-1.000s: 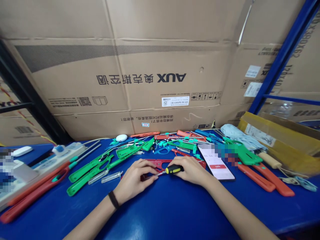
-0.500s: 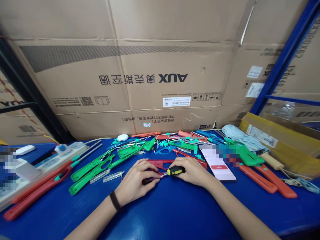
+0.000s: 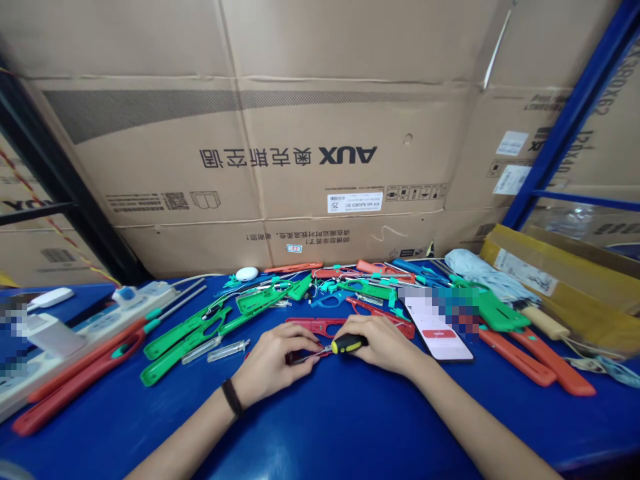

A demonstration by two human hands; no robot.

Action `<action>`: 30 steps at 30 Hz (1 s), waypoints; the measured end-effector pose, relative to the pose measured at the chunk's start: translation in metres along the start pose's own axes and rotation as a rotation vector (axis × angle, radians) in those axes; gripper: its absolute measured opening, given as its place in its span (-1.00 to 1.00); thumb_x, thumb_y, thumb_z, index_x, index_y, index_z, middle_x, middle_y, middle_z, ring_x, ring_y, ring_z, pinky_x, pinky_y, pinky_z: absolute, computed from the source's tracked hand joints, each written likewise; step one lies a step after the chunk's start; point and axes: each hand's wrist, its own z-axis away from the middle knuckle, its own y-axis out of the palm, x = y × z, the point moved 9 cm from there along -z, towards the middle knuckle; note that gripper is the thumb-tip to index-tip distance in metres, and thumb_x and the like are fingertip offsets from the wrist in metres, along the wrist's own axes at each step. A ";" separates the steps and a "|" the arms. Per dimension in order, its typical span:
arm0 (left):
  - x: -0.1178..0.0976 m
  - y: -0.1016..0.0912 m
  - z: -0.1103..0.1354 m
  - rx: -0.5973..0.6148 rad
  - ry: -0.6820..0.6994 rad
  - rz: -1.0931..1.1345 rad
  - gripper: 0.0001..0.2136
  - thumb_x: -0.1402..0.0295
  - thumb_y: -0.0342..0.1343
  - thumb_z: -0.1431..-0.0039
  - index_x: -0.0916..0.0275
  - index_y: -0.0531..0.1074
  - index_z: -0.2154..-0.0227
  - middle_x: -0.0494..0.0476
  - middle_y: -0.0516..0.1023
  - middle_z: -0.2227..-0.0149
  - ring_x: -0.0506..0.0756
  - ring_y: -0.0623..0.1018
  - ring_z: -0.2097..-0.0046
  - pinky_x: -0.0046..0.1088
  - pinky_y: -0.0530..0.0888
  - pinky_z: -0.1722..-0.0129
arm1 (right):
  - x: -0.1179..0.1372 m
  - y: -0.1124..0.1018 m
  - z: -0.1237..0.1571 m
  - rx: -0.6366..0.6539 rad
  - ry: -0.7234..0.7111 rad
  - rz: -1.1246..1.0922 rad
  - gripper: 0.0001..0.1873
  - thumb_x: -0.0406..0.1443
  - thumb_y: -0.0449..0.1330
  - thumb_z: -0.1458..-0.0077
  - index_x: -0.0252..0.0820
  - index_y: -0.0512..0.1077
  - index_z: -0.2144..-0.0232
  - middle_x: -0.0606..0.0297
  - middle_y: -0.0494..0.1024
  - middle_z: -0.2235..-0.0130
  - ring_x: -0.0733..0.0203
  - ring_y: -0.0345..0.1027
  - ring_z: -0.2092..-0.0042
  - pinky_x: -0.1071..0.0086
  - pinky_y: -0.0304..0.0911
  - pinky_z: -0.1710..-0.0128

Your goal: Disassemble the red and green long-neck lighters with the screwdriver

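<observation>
My right hand (image 3: pixel 381 341) is closed round a screwdriver with a yellow and black handle (image 3: pixel 349 345), its metal tip pointing left. My left hand (image 3: pixel 274 363) is curled over a dark red plastic part (image 3: pixel 314 328) lying on the blue table (image 3: pixel 320 427), with its fingers pinching the part right where the screwdriver tip meets it. A black band sits on my left wrist. Just what lies under the left fingers is hidden.
Green plastic handle shells (image 3: pixel 200 330) and a long red one (image 3: pixel 75 380) lie to the left beside a white power strip (image 3: pixel 90 317). A phone (image 3: pixel 435 327) lies right of my hand, with orange shells (image 3: pixel 535 363) and a folded umbrella (image 3: pixel 495 283) beyond. Cardboard boxes (image 3: pixel 300 153) wall the back.
Both hands stay on the red part and the screwdriver, shifting only slightly. The camera view has drifted a little.
</observation>
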 end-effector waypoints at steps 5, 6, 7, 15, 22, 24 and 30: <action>-0.003 0.000 -0.001 -0.002 0.013 -0.010 -0.85 0.41 0.10 -0.13 0.11 0.54 0.29 0.05 0.58 0.22 0.06 0.55 0.18 -0.40 0.48 0.13 | 0.006 0.000 0.000 0.011 -0.003 0.028 -0.71 -0.44 0.13 -0.05 -0.02 0.49 0.21 0.35 0.54 0.20 0.23 0.42 0.19 0.46 0.19 0.24; -0.003 0.000 -0.001 0.000 0.012 -0.013 -0.85 0.41 0.10 -0.13 0.11 0.54 0.29 0.05 0.58 0.22 0.06 0.55 0.18 -0.41 0.48 0.13 | 0.007 -0.001 0.000 0.013 -0.004 0.023 -0.71 -0.44 0.13 -0.05 -0.02 0.49 0.21 0.36 0.54 0.20 0.23 0.42 0.19 0.47 0.19 0.25; -0.003 0.000 -0.001 0.001 0.012 -0.017 -0.85 0.42 0.10 -0.13 0.10 0.54 0.29 0.05 0.58 0.22 0.06 0.55 0.18 -0.41 0.48 0.13 | 0.007 -0.001 0.001 0.015 -0.006 0.015 -0.70 -0.45 0.12 -0.04 -0.02 0.49 0.22 0.36 0.54 0.19 0.23 0.43 0.20 0.47 0.19 0.26; -0.004 0.001 0.001 0.024 0.011 -0.063 -0.83 0.39 0.08 -0.15 0.12 0.50 0.22 0.06 0.59 0.22 0.08 0.55 0.18 -0.41 0.48 0.16 | 0.009 0.004 0.007 0.026 -0.043 0.005 -0.48 -0.55 0.05 0.04 0.04 0.46 0.10 0.40 0.50 0.10 0.26 0.41 0.13 0.49 0.19 0.22; -0.010 0.006 -0.001 0.081 0.064 -0.158 -0.79 0.44 0.02 -0.18 0.08 0.51 0.21 0.05 0.57 0.18 0.07 0.54 0.18 -0.41 0.46 0.16 | 0.013 0.012 0.006 0.128 -0.030 0.190 -0.47 -0.56 0.01 0.05 -0.01 0.46 0.10 0.33 0.49 0.09 0.19 0.45 0.20 0.45 0.20 0.31; -0.009 0.007 -0.001 0.086 0.058 -0.160 -0.82 0.43 0.03 -0.19 0.10 0.52 0.26 0.05 0.56 0.19 0.07 0.54 0.19 -0.43 0.46 0.18 | 0.015 0.014 0.009 0.148 -0.036 0.219 -0.43 -0.56 0.00 0.06 0.01 0.43 0.05 0.33 0.47 0.07 0.19 0.45 0.21 0.45 0.21 0.31; -0.005 0.009 0.001 0.089 0.021 -0.098 -0.84 0.39 0.01 -0.21 0.11 0.48 0.22 0.04 0.54 0.23 0.05 0.51 0.20 -0.44 0.44 0.19 | 0.016 0.018 0.018 0.149 -0.011 0.286 -0.34 -0.58 -0.01 0.09 0.05 0.35 -0.03 0.30 0.41 0.02 0.18 0.45 0.23 0.42 0.22 0.32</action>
